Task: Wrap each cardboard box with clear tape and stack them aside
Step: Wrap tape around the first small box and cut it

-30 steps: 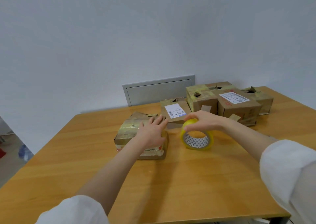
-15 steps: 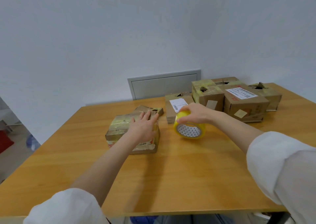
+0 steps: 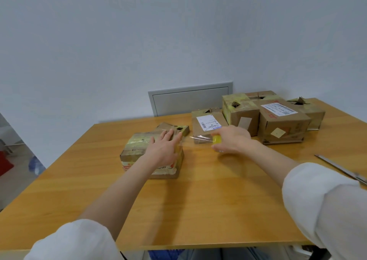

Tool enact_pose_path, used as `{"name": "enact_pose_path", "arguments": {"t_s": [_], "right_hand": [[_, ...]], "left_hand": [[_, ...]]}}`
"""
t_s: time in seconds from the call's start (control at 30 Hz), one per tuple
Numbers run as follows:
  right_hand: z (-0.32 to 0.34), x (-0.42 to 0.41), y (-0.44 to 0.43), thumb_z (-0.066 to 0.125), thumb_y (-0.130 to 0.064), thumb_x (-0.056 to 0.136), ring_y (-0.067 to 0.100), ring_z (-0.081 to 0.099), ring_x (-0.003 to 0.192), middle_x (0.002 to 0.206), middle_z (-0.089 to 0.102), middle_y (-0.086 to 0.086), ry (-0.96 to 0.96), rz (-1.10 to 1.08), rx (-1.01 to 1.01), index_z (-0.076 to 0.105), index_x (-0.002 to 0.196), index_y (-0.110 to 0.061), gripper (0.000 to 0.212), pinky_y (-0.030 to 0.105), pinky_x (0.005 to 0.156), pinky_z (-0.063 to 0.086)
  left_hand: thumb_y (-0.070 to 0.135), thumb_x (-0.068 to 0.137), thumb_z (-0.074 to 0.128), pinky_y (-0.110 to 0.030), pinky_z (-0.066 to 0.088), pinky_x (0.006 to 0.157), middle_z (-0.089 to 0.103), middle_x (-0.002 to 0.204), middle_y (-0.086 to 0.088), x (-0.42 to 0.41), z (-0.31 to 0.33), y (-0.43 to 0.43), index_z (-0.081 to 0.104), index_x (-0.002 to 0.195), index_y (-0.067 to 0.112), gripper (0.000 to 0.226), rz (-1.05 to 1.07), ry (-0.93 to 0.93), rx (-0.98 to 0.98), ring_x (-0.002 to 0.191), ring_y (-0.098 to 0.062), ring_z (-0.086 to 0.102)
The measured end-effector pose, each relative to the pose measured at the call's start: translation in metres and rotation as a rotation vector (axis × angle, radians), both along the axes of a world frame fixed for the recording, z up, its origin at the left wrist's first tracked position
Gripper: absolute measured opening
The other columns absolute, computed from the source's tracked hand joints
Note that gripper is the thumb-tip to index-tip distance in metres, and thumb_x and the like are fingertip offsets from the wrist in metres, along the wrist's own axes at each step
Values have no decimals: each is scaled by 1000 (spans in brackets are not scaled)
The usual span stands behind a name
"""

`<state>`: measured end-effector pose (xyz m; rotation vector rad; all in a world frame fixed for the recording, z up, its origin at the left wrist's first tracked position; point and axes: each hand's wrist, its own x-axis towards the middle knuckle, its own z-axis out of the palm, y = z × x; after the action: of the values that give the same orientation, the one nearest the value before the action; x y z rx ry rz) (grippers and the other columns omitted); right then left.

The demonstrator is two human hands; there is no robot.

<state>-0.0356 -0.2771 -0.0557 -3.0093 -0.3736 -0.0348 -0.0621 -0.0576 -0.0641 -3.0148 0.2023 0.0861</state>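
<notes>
A flat, worn cardboard box (image 3: 137, 146) with old yellowish tape lies left of centre on the wooden table (image 3: 198, 200). My left hand (image 3: 162, 148) presses flat on its top with straight fingers. My right hand (image 3: 231, 141) grips the yellow tape roll (image 3: 216, 139) just to the right of the box; most of the roll is hidden under the hand. A strip of clear tape (image 3: 195, 138) stretches from the roll to the box's right edge.
Several cardboard boxes stand at the back right: a small labelled one (image 3: 206, 125), a tape-patched one (image 3: 240, 112), a larger labelled one (image 3: 282, 122) and one behind (image 3: 309, 110). Scissors (image 3: 341, 168) lie at the right edge. A grey wall panel (image 3: 188, 98) is behind.
My right hand has pulled the tape roll to the right, away from the box, drawing out a strip of clear tape. My left hand has stayed flat on the box.
</notes>
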Motion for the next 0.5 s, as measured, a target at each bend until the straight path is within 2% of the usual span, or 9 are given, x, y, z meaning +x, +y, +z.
{"name": "enact_pose_path", "arguments": {"t_s": [0.07,0.17,0.27,0.4,0.5], "right_hand": [[-7,-6,4,51,-50,92,24,51,124,139,52,0,-12,-11,-13,43,140,-40,50,33,87,46],[-17,-15,12,47,-43,96,27,51,124,138,52,2,-12,-6,-13,41,142,-38,46,34,91,45],[-29,-23,18,50,-41,95,28,55,117,129,58,3,-12,-8,-15,43,138,-32,44,35,84,46],[-41,-32,18,51,-45,95,28,56,116,127,59,5,51,10,-1,43,137,-28,46,37,86,47],[-38,-40,7,41,-38,100,29,54,115,120,62,4,23,-9,187,56,123,-23,31,38,84,44]], "left_hand": [[32,97,44,-55,4,118,-9,161,-3,0,1,-2,-4,152,34,74,7,8,17,148,-25,-8],[49,92,48,-57,5,117,-10,160,-8,-2,3,-8,-6,151,37,81,22,29,49,147,-27,-8],[60,86,48,-56,4,117,-9,160,-10,-7,2,-26,-5,151,37,88,-26,-18,105,147,-28,-8],[45,92,45,-46,6,119,-1,161,-9,-12,1,-59,7,153,23,75,-131,-132,69,148,-24,-1],[33,97,41,-44,11,118,3,160,-11,-11,-1,-87,16,151,15,62,-182,-141,43,148,-25,2]]}}
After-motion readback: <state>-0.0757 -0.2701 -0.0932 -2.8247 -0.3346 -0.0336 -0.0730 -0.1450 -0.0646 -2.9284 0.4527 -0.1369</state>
